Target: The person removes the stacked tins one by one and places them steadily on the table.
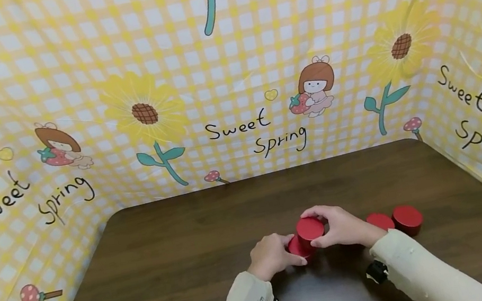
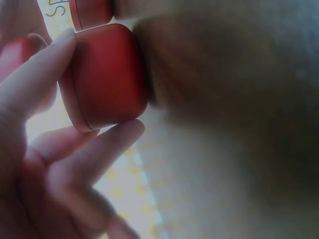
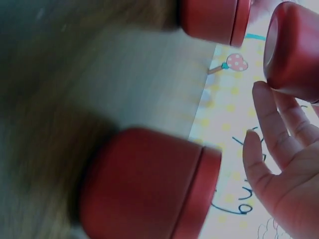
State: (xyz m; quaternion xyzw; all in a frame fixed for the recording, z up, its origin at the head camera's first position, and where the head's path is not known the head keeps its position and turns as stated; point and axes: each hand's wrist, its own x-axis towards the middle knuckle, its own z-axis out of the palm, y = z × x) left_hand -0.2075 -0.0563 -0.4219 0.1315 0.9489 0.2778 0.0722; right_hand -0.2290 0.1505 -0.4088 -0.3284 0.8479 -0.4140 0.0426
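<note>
My left hand (image 1: 270,255) grips a round red tin (image 2: 102,77) with a lid seam, thumb on one side and fingers on the other, down at the wooden table. In the head view most of that tin is hidden. My right hand (image 1: 342,226) holds a second red tin (image 1: 310,229) between thumb and fingers. This one is raised off the table and overlaps the left tin in the head view. Its rounded bottom edge shows in the right wrist view, where the fingers of the right hand (image 3: 294,169) reach along the tin (image 3: 296,52).
Two more red tins stand on the table to the right: one (image 1: 380,221) partly behind the right forearm, the other (image 1: 408,219) just beyond it. A yellow checked cloth (image 1: 226,67) with printed flowers hangs around the back and sides of the table (image 1: 179,242).
</note>
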